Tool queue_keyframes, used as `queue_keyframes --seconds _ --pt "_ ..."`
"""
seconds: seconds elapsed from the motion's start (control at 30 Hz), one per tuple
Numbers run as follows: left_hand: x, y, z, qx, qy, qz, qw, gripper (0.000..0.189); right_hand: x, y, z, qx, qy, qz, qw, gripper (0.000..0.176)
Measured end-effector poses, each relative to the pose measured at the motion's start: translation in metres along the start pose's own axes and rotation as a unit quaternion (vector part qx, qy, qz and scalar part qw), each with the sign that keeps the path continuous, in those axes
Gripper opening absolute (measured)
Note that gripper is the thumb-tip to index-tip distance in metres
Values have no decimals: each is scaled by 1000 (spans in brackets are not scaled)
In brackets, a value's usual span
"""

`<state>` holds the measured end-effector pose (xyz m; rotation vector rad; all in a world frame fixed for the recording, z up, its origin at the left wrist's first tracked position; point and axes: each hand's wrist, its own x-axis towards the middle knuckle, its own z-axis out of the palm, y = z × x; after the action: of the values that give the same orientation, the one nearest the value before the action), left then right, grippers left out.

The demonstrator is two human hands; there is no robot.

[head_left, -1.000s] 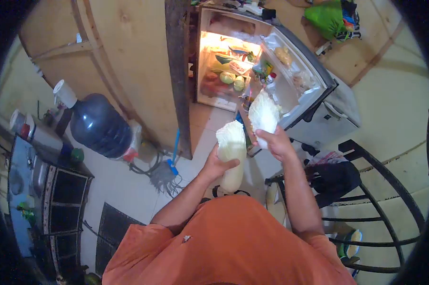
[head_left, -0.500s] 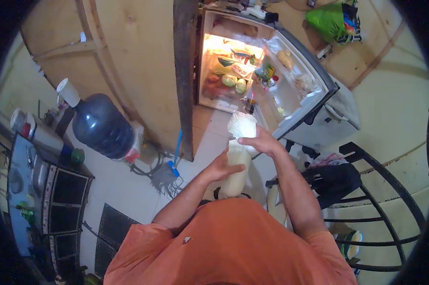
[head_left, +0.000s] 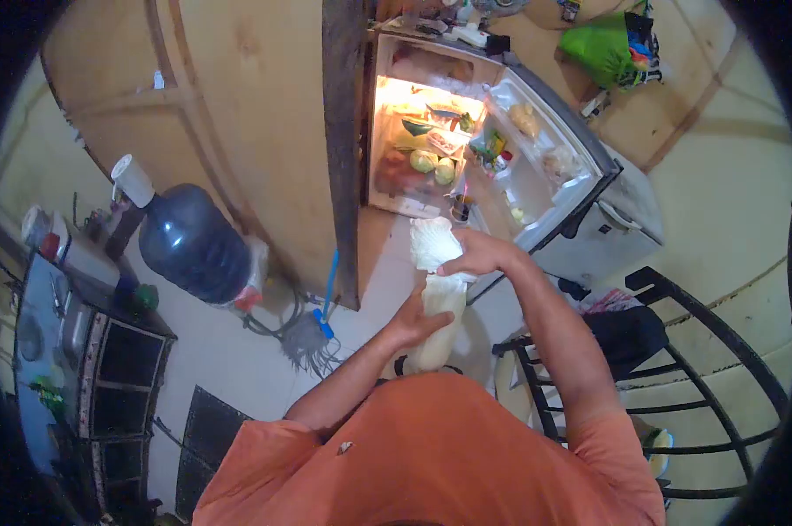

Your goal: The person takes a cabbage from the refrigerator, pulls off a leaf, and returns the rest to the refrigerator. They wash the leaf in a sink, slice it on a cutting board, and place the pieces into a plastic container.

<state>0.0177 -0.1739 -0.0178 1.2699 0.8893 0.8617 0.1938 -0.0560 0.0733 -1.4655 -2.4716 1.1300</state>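
My left hand is wrapped around a long, pale napa cabbage, held upright in front of my chest. At its upper end, my right hand grips a white, ruffled cabbage leaf, thumb across the front. The leaf's lower edge lies close to the top of the cabbage; whether they are still joined is hard to see. Beyond my hands, an open refrigerator is lit inside, with round green cabbages and other food on its shelves.
The refrigerator door swings out to the right. A large blue water jug stands at the left, beside a mop on the floor. A black metal rack holding dark cloth is at the right. A wooden partition rises left of the refrigerator.
The leaf in my right hand has tipped slightly to the left and down, with both hands still holding on. The view has shifted a little.
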Motion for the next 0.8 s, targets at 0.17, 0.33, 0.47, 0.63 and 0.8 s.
queue_keyframes --seconds 0.17,0.33,0.47,0.63,0.8 --pt "3 -27 6 33 34 31 998 74 -6 -20 -12 -38 -60 -51 996 41" --pt "-1 -20 -4 23 40 100 994 65 -16 -43 -24 -62 -55 -63 995 44" --pt "2 -43 -9 46 53 144 987 59 -11 -36 -17 -118 -72 -91 986 43" --pt "-3 -28 -13 14 38 120 992 56 -9 -24 -14 -27 -77 -105 991 43" --pt "-10 -22 -16 -59 28 53 996 60 -18 -35 -11 -7 -36 -78 996 47"
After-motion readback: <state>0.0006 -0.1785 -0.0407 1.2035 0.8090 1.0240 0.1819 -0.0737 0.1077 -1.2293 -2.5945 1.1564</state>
